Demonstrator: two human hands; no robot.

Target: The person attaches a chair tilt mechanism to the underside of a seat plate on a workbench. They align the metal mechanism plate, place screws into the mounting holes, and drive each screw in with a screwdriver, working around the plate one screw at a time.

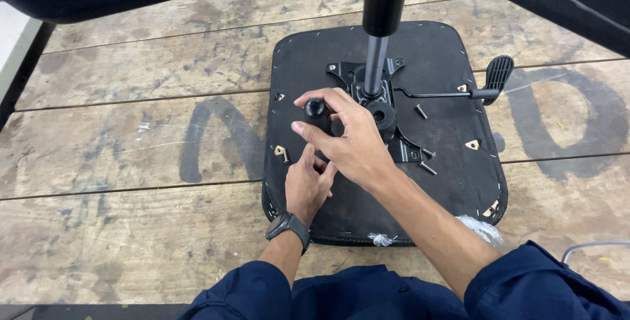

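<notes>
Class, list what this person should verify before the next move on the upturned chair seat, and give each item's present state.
1. Right hand grips the black-handled tool: ok.
2. Left hand steadies things beneath it, on the seat base: ok.
3. Tool tip seated on a fastener: cannot tell, hidden by the hands.
4. Loose bolts lie within reach on the seat: ok.
5. Gas-lift column stands upright in the mechanism plate: ok.
6. Lever paddle clear of the hands: ok.

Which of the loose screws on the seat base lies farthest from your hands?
The loose screw just below the lever rod, right of the gas cylinder. The other two lie lower, closer to the right hand.
</notes>
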